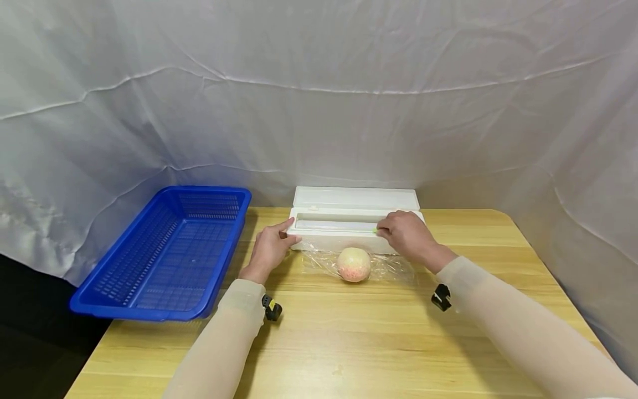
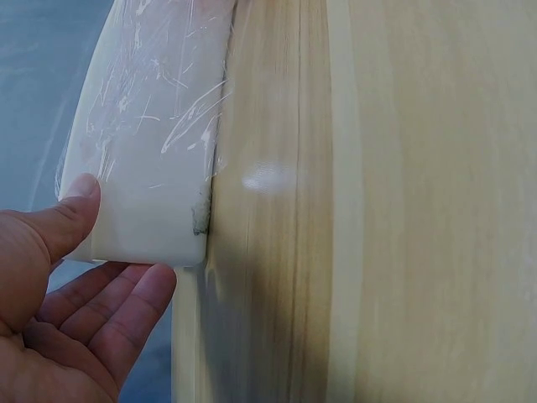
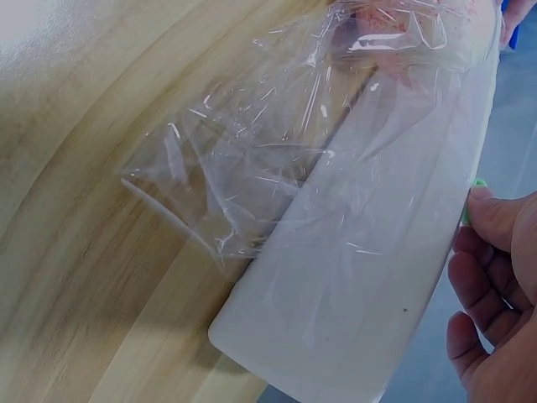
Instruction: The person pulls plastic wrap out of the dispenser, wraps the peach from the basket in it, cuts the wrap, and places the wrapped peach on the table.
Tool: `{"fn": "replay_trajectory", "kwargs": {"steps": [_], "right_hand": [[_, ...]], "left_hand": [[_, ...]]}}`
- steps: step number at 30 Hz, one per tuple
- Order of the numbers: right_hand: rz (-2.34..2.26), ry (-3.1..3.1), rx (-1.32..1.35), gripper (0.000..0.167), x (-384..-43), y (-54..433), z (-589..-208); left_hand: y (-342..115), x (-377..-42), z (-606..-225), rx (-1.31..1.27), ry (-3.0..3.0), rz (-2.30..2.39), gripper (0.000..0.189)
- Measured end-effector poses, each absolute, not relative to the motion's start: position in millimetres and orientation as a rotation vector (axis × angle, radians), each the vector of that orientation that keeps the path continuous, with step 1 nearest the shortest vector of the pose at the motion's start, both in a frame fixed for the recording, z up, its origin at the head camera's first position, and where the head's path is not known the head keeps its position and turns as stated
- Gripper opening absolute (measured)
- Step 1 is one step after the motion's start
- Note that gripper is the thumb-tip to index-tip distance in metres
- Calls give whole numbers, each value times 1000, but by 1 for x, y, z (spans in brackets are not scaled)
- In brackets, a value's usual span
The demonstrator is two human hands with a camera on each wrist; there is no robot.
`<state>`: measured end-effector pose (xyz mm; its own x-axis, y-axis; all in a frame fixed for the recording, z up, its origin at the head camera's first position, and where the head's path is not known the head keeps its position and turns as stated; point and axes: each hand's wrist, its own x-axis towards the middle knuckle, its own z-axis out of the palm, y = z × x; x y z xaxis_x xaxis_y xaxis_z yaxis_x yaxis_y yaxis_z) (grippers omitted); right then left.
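Observation:
A long white cling film dispenser box (image 1: 329, 241) lies across the table with its lid (image 1: 356, 198) tipped back. At its left end my left hand (image 1: 269, 250) grips the corner, thumb on one face and fingers around the end in the left wrist view. My right hand (image 1: 411, 237) pinches a small green slide cutter (image 3: 480, 182) at the box's upper edge, toward the right end. Clear cling film (image 3: 226, 176) hangs over the box's front onto the table. On that film, just before the box, sits a pale peach (image 1: 354, 260) with a pink-red blush.
A blue plastic basket (image 1: 134, 314) stands at the left, partly over the edge of the wooden table (image 1: 349, 343). Grey-white cloth (image 1: 319, 138) hangs behind the table and along its sides. Both forearms reach in from the front, each wearing a small black wrist camera (image 1: 271, 308).

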<state>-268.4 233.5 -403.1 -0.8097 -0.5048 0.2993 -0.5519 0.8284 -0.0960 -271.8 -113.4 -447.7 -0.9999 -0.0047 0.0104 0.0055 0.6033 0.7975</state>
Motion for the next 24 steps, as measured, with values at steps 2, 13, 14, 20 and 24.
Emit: {"fn": "replay_trajectory", "kwargs": {"steps": [2,13,14,20,24], "right_hand": [[253,-2747,805,8,-268,236,-403],[248,-2802,717,9,-266,252,-402],[251,-2804,715,9,-265,252,-402],[249,-2825,702,11,-264,252,-400],[246,-2832,698,12,-264,253,-400]], "left_hand": [[-113,-272,-448,3,-2801,-1396,58],[-116,-272,-448,-1,-2796,-1396,58],[-116,-272,-448,-2,-2797,-1396,58],[-116,-272,-448,-3,-2796,-1404,58],[-115,-272,-448,4,-2789,-1412,58]]}}
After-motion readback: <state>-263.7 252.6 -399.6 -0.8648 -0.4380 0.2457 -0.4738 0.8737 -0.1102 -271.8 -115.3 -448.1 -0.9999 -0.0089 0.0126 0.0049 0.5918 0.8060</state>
